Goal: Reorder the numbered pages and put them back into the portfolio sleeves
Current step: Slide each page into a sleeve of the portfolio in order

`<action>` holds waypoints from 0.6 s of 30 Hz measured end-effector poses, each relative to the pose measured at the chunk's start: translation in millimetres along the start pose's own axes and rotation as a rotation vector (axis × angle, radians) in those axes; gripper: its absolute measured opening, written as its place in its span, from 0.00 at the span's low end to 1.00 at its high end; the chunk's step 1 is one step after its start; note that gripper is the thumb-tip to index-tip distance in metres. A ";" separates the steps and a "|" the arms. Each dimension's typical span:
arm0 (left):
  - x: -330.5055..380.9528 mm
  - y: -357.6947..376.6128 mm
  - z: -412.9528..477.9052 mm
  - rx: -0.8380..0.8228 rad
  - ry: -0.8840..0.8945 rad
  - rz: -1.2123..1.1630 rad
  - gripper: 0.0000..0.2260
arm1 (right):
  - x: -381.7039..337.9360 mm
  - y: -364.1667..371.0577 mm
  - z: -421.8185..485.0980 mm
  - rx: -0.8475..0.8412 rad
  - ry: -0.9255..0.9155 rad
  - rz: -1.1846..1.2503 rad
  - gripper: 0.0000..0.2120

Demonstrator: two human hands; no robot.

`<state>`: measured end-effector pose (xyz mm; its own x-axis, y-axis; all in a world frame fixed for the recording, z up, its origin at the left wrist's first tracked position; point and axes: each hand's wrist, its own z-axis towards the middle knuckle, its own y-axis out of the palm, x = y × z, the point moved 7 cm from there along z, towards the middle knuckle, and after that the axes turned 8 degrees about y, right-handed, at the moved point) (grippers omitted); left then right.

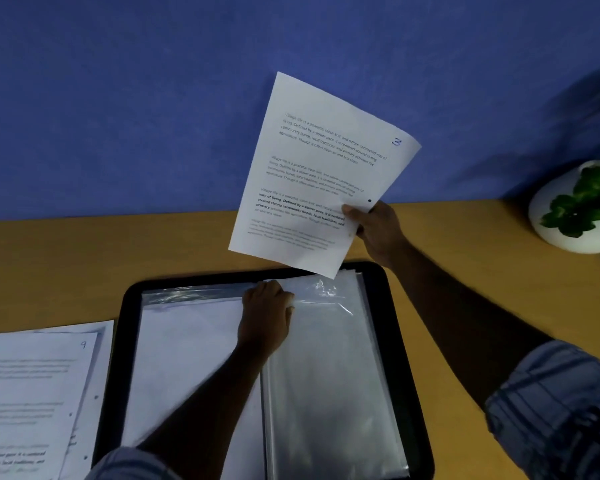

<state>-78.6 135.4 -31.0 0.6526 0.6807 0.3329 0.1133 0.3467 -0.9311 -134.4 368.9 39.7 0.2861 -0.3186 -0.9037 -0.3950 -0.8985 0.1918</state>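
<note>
An open black portfolio [400, 341] lies on the wooden desk, with clear plastic sleeves [326, 375] on its right half and a filled sleeve on its left. My right hand [374, 230] pinches a printed page [312, 174] by its lower right edge and holds it tilted in the air above the portfolio's top edge; a handwritten 3 is at its upper corner. My left hand [267, 317] grips the top edge of a clear sleeve near the spine and lifts it slightly.
A stack of loose printed pages [32, 393], the top one marked 9, lies left of the portfolio. A white pot with a green plant [575, 209] stands at the desk's far right against the blue wall [153, 98].
</note>
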 end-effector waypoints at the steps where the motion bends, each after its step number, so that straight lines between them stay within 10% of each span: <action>1: -1.3 0.5 1.9 -0.006 -0.016 -0.027 0.04 | 2.4 2.8 2.7 -0.006 0.008 -0.003 0.13; 18: 3.2 -4.8 21.4 -0.013 0.051 -0.135 0.10 | 33.5 16.6 16.8 -0.059 0.082 -0.186 0.11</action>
<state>-93.1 149.7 -22.2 0.6680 0.5944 0.4478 0.2124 0.4244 -0.8802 -146.0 348.5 6.1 0.4200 -0.1668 -0.8921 -0.2772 -0.9596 0.0489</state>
